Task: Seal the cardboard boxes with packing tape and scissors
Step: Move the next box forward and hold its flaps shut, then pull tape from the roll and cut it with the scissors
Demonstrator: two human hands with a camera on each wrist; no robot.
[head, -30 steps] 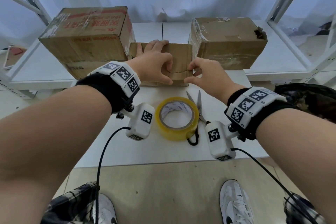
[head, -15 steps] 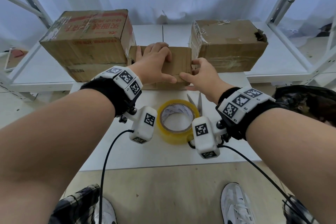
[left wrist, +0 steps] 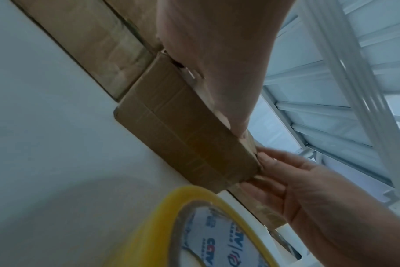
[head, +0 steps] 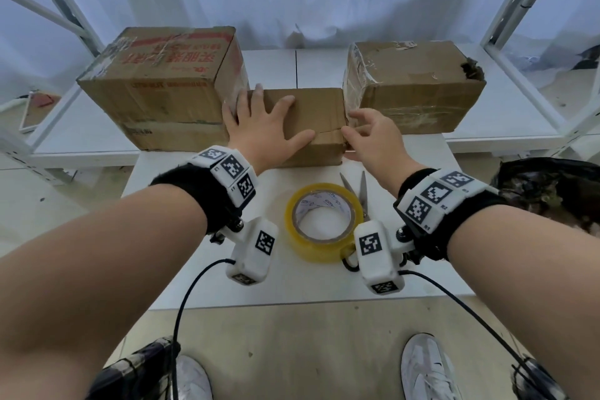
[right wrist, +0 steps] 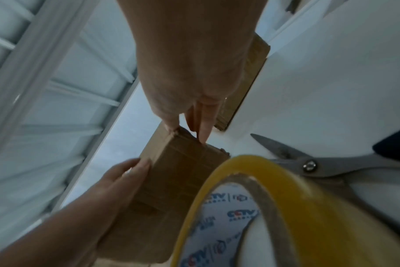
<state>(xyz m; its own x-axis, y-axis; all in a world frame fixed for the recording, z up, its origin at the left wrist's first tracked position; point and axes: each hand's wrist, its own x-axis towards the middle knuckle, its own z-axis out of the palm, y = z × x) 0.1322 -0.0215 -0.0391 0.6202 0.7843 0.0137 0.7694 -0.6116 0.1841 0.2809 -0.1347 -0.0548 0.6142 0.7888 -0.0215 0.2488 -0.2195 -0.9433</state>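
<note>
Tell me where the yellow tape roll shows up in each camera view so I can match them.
Head: tape roll at centre, flat on the white table, between the wrists.
Left wrist: bottom centre, below the small box.
Right wrist: lower right, beside the scissors.
Shared landmark: the small box just beyond the roll.

Brown boxes (head: 311,114); yellow tape roll (head: 324,221); white table (head: 292,282).
</note>
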